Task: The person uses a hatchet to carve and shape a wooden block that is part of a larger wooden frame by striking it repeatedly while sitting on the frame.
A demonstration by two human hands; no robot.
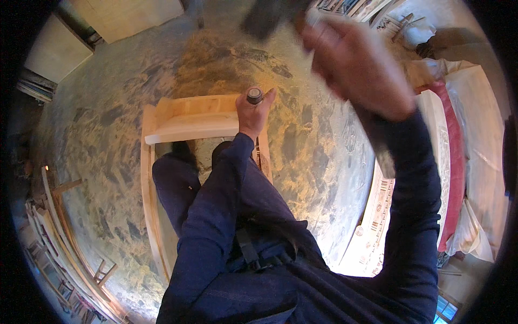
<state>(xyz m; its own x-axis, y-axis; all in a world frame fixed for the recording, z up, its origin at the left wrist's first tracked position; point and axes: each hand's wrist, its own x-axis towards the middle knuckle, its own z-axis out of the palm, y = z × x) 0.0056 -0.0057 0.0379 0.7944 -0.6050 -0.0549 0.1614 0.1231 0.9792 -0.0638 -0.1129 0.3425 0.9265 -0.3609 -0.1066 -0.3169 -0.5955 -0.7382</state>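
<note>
Left hand gripping handle at wooden frame, right hand clutching blurred tool

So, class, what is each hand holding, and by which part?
Left hand: a round-ended tool, gripped near that end. Right hand: a blurred dark-headed tool, apparently by its handle.

Woodworking workshop, floor-level work area.
The setting is indicated by a stained floor strewn with tan dust resembling sawdust, a bare-wood frame placed on it, lengths of timber heaped at the left, and pale panels stored beyond.
</note>
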